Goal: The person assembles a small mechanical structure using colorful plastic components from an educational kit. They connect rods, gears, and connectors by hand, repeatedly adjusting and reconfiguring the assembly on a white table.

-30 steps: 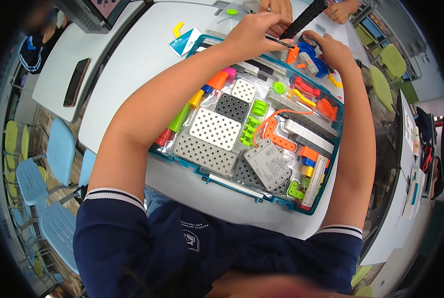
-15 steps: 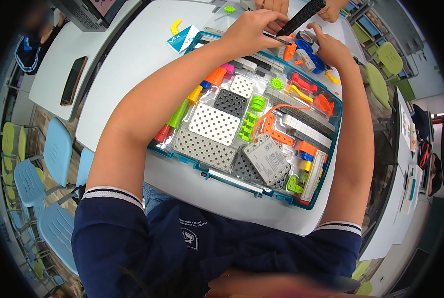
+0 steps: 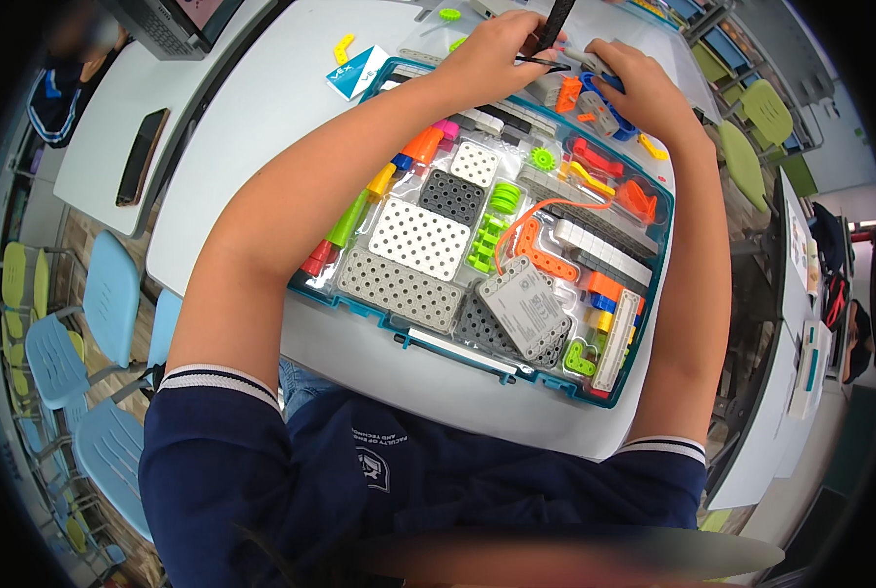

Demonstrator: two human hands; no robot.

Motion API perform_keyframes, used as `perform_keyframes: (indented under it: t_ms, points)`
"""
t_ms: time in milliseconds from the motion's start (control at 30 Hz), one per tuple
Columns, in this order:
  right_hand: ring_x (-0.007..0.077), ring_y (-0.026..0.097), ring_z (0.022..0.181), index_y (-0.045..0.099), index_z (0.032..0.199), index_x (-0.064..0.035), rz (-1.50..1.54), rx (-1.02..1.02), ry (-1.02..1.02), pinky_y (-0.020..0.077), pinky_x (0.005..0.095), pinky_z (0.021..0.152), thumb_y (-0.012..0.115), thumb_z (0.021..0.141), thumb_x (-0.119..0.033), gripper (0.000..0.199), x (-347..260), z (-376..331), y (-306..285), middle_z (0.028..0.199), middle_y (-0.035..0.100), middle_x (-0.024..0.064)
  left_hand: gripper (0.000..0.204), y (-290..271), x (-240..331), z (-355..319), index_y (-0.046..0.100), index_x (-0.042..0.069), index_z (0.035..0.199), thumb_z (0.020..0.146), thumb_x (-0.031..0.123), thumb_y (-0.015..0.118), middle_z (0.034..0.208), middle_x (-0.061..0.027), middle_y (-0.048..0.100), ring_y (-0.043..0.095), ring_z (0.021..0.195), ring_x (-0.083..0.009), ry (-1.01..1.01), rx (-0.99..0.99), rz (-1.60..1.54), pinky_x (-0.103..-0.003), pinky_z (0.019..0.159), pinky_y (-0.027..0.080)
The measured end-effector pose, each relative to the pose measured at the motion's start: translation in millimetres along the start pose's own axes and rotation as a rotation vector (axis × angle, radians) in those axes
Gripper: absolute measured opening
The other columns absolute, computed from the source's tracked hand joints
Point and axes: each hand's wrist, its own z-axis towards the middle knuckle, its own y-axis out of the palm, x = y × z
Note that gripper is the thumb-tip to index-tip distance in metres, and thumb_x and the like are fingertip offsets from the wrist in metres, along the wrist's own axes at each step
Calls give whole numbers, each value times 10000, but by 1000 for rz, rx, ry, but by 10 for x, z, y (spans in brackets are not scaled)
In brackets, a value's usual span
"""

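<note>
Beyond the far edge of a teal-rimmed parts box (image 3: 413,343), my left hand (image 3: 501,59) is closed around the lower end of a black textured rod (image 3: 555,24). A thin dark strip (image 3: 546,64) juts from its fingers. To its right, my right hand (image 3: 646,86) curls over the top of a small build of plastic parts with a blue ring-shaped piece (image 3: 626,125), a grey block (image 3: 598,115) and an orange connector (image 3: 568,94). Its fingertips touch the grey and blue parts; the exact grip is partly hidden.
Under clear plastic lie perforated plates, beams and coloured connectors. A grey battery-like block (image 3: 526,309) with an orange cable (image 3: 546,204) rests on top. Loose yellow pieces (image 3: 343,49) and a blue-and-white card (image 3: 357,73) sit nearby. A phone (image 3: 144,157) and laptop (image 3: 168,34) occupy the left table.
The black rod has shifted left and stands more upright. My right hand has gone from a pointing finger to curling over the build. Another person's hands at the far edge have left view.
</note>
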Motion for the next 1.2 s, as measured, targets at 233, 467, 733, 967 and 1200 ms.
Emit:
perform_keyframes:
  t_ms: [233, 467, 733, 967, 1200]
  points:
    - [386, 641, 1027, 613, 1240, -75, 60, 104, -24, 512, 474, 907, 714, 849, -59, 404, -166, -59, 0, 1045, 692, 173, 240, 9, 43, -4, 681, 48, 1068, 999, 278, 689, 1001, -116, 713, 699, 940, -252, 25, 7, 90, -388, 838, 547]
    - [374, 653, 929, 639, 1218, -110, 149, 108, 26, 518, 457, 823, 709, 890, -115, 335, -200, -140, 3, 959, 674, 147, 202, -19, -9, -6, 690, 64, 1063, 1003, 257, 678, 975, -107, 706, 700, 960, -255, -8, -2, 182, -384, 839, 542]
    - [341, 672, 891, 676, 1202, -111, 196, 232, 110, 532, 433, 802, 721, 933, -230, 298, -190, -188, 2, 960, 684, 155, 191, 28, -72, -4, 615, -24, 1008, 963, 144, 691, 929, -233, 628, 628, 884, -429, -162, 203, 34, -463, 794, 500]
    - [338, 675, 825, 688, 1213, -130, 222, 267, 115, 541, 439, 755, 718, 942, -333, 339, -233, -168, 121, 947, 686, 151, 286, 51, -242, -38, 601, -11, 1161, 886, -6, 680, 1033, -236, 602, 610, 1022, -392, -57, 152, 133, -462, 848, 514]
    - [346, 669, 844, 685, 1195, -140, -46, 315, 129, 530, 447, 743, 698, 938, -277, 291, -217, -195, 61, 900, 684, 127, 450, 37, -168, -33, 588, -6, 1216, 799, -174, 575, 1083, -219, 601, 613, 1115, -359, -215, 146, -339, -395, 908, 537]
